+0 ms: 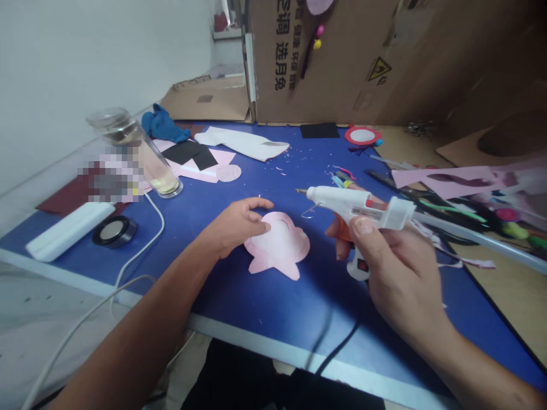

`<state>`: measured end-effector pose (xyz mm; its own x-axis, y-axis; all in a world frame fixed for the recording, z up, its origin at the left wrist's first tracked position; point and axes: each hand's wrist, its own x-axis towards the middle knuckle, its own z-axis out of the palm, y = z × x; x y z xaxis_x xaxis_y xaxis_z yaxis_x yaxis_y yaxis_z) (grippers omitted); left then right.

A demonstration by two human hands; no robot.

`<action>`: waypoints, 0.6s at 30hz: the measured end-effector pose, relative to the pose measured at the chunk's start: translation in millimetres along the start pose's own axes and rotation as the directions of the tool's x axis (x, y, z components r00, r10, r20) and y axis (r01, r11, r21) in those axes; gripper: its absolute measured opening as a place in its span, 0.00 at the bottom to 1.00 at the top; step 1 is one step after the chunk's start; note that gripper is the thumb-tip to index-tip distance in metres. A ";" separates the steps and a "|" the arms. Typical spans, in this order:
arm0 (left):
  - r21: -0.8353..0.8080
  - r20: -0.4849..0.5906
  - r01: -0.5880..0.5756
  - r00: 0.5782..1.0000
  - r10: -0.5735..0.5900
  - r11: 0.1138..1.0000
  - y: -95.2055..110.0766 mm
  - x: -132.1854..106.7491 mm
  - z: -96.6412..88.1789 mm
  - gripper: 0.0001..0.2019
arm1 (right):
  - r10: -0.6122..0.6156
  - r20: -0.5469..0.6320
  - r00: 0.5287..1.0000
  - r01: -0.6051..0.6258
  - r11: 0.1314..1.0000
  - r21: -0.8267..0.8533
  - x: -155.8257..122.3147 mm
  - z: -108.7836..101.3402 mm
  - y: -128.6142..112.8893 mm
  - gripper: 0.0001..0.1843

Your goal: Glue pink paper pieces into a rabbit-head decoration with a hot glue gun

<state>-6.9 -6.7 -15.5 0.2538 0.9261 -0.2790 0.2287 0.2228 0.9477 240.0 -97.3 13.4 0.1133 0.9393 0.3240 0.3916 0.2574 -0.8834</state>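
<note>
A pink cut-out foam shape (280,246) lies on the blue table top (273,307) in front of me. My left hand (237,225) rests on its left edge, fingers curled and pressing the piece down. My right hand (395,262) is wrapped round the handle of a white hot glue gun (356,208) with an orange trigger. The gun is held level, its metal nozzle pointing left, hovering to the right of and a little above the pink shape. A clear glue stick (478,239) juts from its back. Its black cord (337,341) runs off the table's near edge.
A glass jar (141,154), a black tape roll (114,230), a white block (68,229) and a white cable (141,250) sit at the left. Pink, black and white foam pieces (205,159) lie further back. Cardboard boxes (363,57) stand behind. Scraps and tools (461,199) crowd the right side.
</note>
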 end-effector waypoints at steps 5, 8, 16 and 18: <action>-0.145 -0.100 -0.014 0.995 0.000 0.989 -3.6 5.2 0.9 0.37 | -0.002 -0.009 1.000 0.001 1.000 -0.010 -0.6 0.3 1.7 0.30; -0.186 -0.092 -0.006 0.996 -0.011 0.982 -4.4 6.4 0.9 0.41 | -0.005 -0.015 1.000 0.005 1.000 0.013 -0.1 0.9 0.2 0.30; -0.358 -0.006 0.091 0.995 -0.100 0.929 0.2 6.0 4.8 0.11 | 0.021 -0.017 1.000 -0.021 1.000 0.002 -1.1 -0.1 0.1 0.29; -0.394 0.002 0.089 0.995 -0.096 0.915 1.0 6.2 4.9 0.15 | 0.020 -0.022 1.000 -0.021 1.000 -0.008 -1.2 -0.1 1.5 0.28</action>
<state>-0.5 -2.2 -17.1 0.2323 0.9000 -0.3688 -0.1389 0.4059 0.9033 240.6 -98.0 11.7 0.1413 0.9391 0.3133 0.3965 0.2363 -0.8871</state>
